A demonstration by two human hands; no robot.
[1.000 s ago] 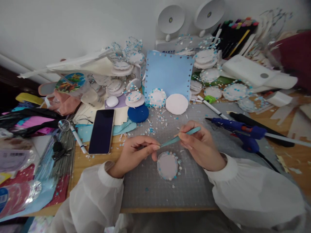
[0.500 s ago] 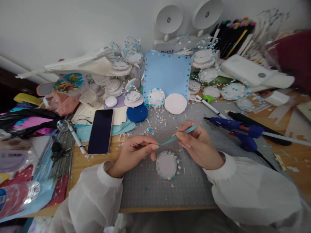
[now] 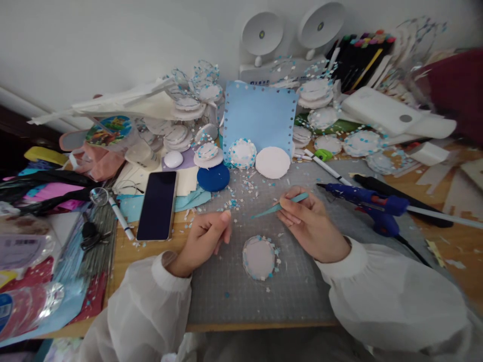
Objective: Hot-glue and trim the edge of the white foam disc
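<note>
Teal tweezers (image 3: 277, 206) are pinched in my right hand (image 3: 311, 221), their tip pointing left above the grey cutting mat (image 3: 294, 296). My left hand (image 3: 207, 239) hangs to the left of that tip, apart from it, with its fingers curled and thumb pressed to the index finger; whether a tiny piece is between them is too small to tell. Between and below the hands lies a round pale disc (image 3: 258, 257) rimmed with small blue and white pieces. Further up the mat are scattered blue and white bits (image 3: 234, 203).
On the left lie a phone (image 3: 157, 206), a magnifier and keys. A blue glue gun (image 3: 366, 198) and a black tool lie right. Behind stand a light blue sheet (image 3: 260, 115), a dark blue disc (image 3: 213, 176), decorated white rounds and a two-headed lamp (image 3: 262, 33).
My left hand has drawn back left from the tweezers' tip, its fingers curling in. The tweezers have moved slightly up and right, with their tip now free of the left fingers.
</note>
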